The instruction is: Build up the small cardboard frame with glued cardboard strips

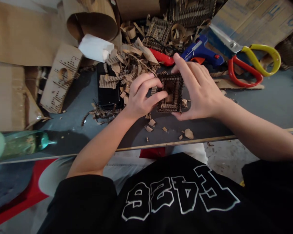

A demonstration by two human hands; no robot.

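A small rectangular piece built from corrugated cardboard strips, with stepped walls around a hollow middle, rests on the grey table before me. My left hand is closed over its left side, thumb and fingers gripping that wall and reaching over the hollow. Around the right side curves my right hand, its fingers at the far edge and its thumb at the near corner, steadying the piece. Loose cardboard scraps lie just beyond my left hand. A blue glue gun lies behind my right hand.
Large scissors with red and yellow handles lie at the back right. A black phone-like slab sits under scraps at left. A white block, a cardboard tube and a green-tinted bottle are also on the table.
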